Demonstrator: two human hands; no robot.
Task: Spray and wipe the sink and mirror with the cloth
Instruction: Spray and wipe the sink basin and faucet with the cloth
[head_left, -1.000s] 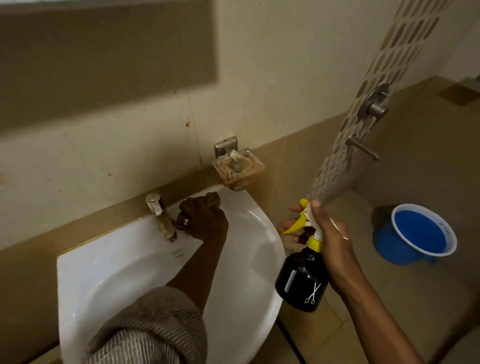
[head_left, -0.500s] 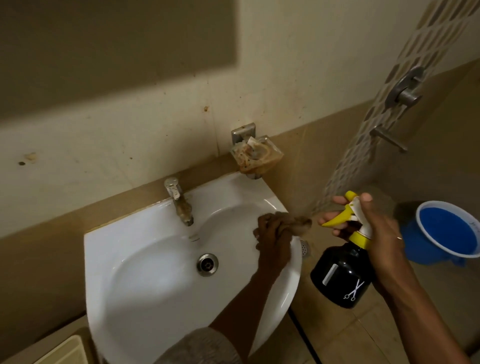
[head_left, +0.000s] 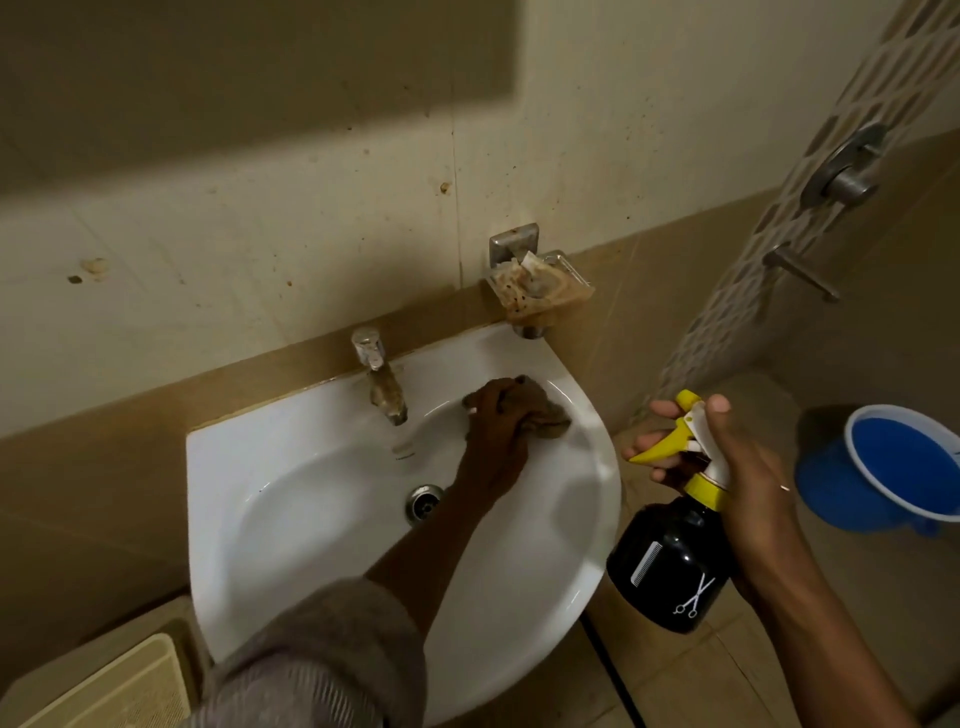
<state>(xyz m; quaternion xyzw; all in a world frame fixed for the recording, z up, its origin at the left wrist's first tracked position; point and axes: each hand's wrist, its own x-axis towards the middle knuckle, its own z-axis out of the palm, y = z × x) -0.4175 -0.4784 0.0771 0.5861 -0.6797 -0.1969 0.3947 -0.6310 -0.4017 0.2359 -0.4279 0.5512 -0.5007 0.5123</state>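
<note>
A white wall-mounted sink (head_left: 291, 499) fills the middle of the view, with a stained metal tap (head_left: 382, 379) at its back and a drain (head_left: 425, 501) in the bowl. My left hand (head_left: 496, 431) presses a brown cloth (head_left: 550, 418) against the upper right inside of the bowl, just right of the tap. To the right of the sink, my right hand (head_left: 748, 483) holds a black spray bottle (head_left: 670, 566) by its neck, fingers around the yellow trigger, nozzle pointing left. No mirror glass is visible; only a dark rectangular area (head_left: 249, 67) on the wall above.
A dirty soap dish (head_left: 540, 291) hangs on the wall above the sink's right corner. A blue bucket (head_left: 904, 467) stands on the floor at right, below shower fittings (head_left: 847, 171). A cream plastic lid (head_left: 119, 686) lies lower left.
My left hand with the cloth went from beside the tap out to the sink's right rim, then back up into the bowl near the tap. The spray bottle stayed beside the sink.
</note>
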